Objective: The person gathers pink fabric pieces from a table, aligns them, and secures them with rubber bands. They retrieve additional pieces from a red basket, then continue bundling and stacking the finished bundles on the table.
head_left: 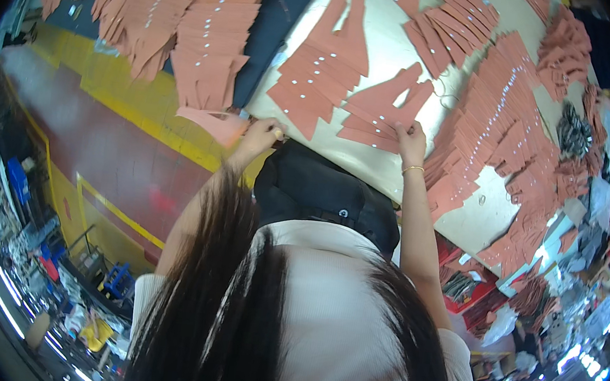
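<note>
My right hand [411, 141] pinches the near right edge of a small overlapping stack of salmon-coloured cut fabric pieces [376, 108] with white dot stickers. My left hand [260, 137] is closed, fingers curled, at the near left edge of the pale table [354, 155]; what it holds, if anything, is hidden. Beside it a loose salmon fabric piece [216, 128] droops over the edge of the dark table; whether my fingers touch it cannot be made out. Between and beyond my hands lies another fanned stack of salmon pieces [318, 72], also dotted with stickers.
Long fanned rows of salmon pieces [481, 128] cover the right of the table. More rows [207, 29] lie on the dark table at the far left. A black bundle [575, 135] sits at the right. Red crates [470, 292] stand below the table's right side.
</note>
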Demonstrator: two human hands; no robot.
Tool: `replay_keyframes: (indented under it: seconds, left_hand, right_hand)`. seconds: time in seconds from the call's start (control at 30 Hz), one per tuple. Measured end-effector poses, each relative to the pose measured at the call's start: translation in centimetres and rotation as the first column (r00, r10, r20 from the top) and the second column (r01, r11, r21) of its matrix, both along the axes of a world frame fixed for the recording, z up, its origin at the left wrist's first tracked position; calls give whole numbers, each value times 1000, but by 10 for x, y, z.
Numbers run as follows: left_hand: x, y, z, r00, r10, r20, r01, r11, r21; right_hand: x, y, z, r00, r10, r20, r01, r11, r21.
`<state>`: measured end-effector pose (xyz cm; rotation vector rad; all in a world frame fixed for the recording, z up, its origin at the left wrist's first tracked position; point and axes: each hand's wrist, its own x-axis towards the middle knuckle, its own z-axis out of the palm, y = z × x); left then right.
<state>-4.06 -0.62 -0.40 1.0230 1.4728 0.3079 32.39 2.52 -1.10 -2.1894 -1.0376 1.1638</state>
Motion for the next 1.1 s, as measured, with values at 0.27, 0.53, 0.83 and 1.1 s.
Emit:
replay_keyframes:
  seconds: [0.27, 0.53, 0.83, 1.1]
  left_hand:
    - [-63, 50, 85, 632, -492, -599, 752, 577, 319]
    - [-102, 75, 101, 626, 120, -770, 553, 628, 548]
    - [-110, 73, 107, 878, -166, -450, 315, 907, 279]
    - [-168, 77, 108, 912, 410, -17, -387, 874, 295]
  right_hand:
    - [3, -1, -4, 989, 135, 51, -137, 990, 23]
    - [12, 4, -13, 984, 172, 38, -171, 985, -34]
    - [15, 1, -21, 981, 184, 62, -183, 983, -22]
    - [14, 3, -16, 978, 200, 53, -199, 980, -28]
